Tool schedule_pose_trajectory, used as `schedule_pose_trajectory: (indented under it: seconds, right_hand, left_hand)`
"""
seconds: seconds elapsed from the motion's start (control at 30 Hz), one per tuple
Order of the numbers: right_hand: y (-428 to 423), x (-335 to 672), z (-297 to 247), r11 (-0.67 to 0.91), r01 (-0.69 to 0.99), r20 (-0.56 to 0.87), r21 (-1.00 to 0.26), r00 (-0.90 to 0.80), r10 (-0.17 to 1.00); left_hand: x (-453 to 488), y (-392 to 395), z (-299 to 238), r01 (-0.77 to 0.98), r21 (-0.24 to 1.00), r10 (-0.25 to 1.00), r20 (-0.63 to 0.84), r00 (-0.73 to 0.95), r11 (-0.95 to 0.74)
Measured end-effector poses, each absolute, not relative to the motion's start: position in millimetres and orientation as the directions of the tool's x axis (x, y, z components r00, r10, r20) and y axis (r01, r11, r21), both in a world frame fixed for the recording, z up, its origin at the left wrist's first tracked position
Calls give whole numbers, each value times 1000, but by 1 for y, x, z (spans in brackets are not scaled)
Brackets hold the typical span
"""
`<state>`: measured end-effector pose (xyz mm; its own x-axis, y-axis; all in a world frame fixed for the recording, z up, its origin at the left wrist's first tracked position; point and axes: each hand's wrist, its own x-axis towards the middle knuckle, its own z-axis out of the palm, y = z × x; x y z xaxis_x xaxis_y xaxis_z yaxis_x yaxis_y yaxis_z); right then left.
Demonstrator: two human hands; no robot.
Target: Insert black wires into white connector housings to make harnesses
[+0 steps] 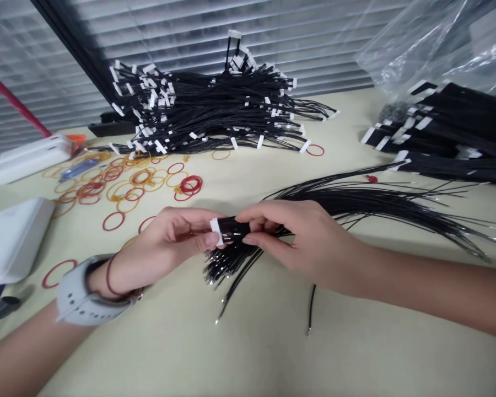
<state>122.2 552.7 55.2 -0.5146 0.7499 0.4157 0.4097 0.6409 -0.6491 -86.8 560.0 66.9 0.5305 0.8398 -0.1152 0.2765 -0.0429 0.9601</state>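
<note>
My left hand (186,234) pinches a small white connector (217,231) between thumb and fingers. Short black wires (233,229) run from the connector toward my right hand (291,229), whose thumb and fingertips are closed on them. Beneath both hands lies a loose bundle of black wires (355,201). Its near ends, with shiny metal terminals (221,270), fan out below the connector, and the far ends spread to the right. A single wire end (311,311) sticks out below my right hand. My fingertips partly hide the held wires.
A big pile of black cables with white connectors (215,110) lies at the back. More bundled cables (458,127) and a clear plastic bag (446,49) are at right. Red and yellow rubber bands (113,182) are scattered at left, near white plastic casings (14,237).
</note>
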Motion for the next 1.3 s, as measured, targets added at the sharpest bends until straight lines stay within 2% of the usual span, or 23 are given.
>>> schedule_pose_trajectory:
  seconds: [0.17, 0.57, 0.73, 0.93, 1.1, 1.3]
  right_hand:
    - [553, 121, 55, 623, 385, 397, -681, -521, 756]
    - [552, 122, 54, 653, 349, 424, -672, -541, 726]
    - [553, 123, 54, 697, 323, 465, -640, -560, 686]
    - [552, 122, 52, 787, 318, 567, -528, -558, 606]
    - [550, 120, 52, 811, 334, 583, -480, -570, 579]
    - [550, 119, 46, 804, 263, 599, -533, -554, 579]
  left_hand:
    - [-86, 560, 69, 263, 964, 826, -116, 552, -41]
    - [-85, 557, 70, 293, 956, 815, -147, 561, -29]
    - [-85, 558, 71, 279, 960, 811, -145, 567, -23]
    - [-86, 559, 72, 233, 972, 787, -173, 592, 38]
    - [-83, 556, 73, 249, 968, 778, -183, 601, 35]
    - [-83, 555, 70, 251, 968, 786, -165, 595, 13]
